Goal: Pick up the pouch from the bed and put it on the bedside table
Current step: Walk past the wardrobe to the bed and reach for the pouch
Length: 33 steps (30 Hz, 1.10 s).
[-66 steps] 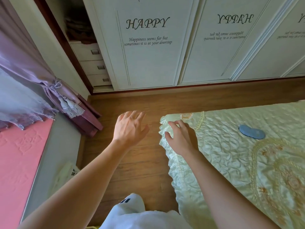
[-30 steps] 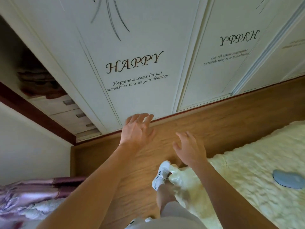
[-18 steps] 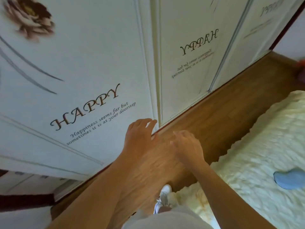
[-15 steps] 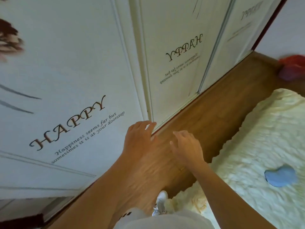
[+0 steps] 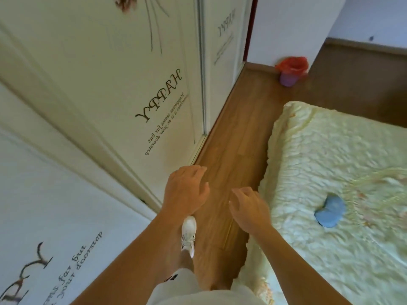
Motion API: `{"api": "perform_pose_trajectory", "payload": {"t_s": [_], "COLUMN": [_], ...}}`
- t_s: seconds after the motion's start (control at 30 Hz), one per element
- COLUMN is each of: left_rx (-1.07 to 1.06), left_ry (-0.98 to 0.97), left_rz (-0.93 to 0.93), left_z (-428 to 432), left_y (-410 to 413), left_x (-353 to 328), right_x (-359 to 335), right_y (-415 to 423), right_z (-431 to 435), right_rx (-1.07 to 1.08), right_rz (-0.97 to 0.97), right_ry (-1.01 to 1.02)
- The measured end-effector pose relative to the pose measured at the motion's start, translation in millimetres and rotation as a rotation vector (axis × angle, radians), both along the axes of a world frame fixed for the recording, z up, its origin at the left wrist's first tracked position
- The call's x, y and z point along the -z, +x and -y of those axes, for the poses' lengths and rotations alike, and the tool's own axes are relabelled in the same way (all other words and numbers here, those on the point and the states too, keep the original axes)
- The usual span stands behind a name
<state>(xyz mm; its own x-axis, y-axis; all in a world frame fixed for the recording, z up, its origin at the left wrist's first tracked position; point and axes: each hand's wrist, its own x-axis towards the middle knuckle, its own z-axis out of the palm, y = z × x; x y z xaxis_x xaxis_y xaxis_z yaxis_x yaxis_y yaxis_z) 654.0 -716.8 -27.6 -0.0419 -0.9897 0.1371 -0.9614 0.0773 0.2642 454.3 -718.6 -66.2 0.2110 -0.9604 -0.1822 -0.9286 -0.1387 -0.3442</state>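
A small blue pouch (image 5: 329, 212) lies flat on the bed (image 5: 343, 164), which has a pale yellow quilted cover. My right hand (image 5: 248, 209) hovers over the wooden floor just left of the bed's edge, fingers apart, holding nothing, well left of the pouch. My left hand (image 5: 186, 190) is raised in front of me near the wardrobe doors, fingers loosely spread and empty. No bedside table is in sight.
White sliding wardrobe doors (image 5: 123, 102) with "HAPPY" lettering run along the left. A narrow strip of wooden floor (image 5: 240, 137) lies between them and the bed. A purple bin (image 5: 290, 72) with a red liner stands by the far wall. My white shoe (image 5: 189, 235) is on the floor.
The view has swung right along the wardrobe, so the bed and pouch now sit closer and larger at right. My right hand left the bed corner; both hands stay empty.
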Motion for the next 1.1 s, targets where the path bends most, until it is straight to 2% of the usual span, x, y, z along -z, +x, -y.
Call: {"api": "perform_pose_trajectory", "payload": {"t_s": [0.4, 0.57, 0.87, 1.1], "left_rx": [0.4, 0.602, 1.085, 1.316], "left_ry": [0.076, 0.074, 0.064, 0.097], "left_rz": [0.007, 0.039, 0.107, 0.236], "left_z": [240.5, 306.0, 359.9, 363.7], "left_y": [7.6, -27.8, -190.5, -321.1], "left_x": [9.4, 11.9, 17.1, 32.1], "right_x": [-1.6, -4.1, 6.4, 18.6], "right_y": [26.0, 1.2, -96.6, -185.8], "right_z": [173.0, 196.9, 177.1, 166.2], "right_rx": [0.359, 0.535, 1.041, 1.274], "right_rz": [-0.018, -0.079, -0.044, -0.034], "right_ry": [0.055, 0.046, 0.055, 0.082]}}
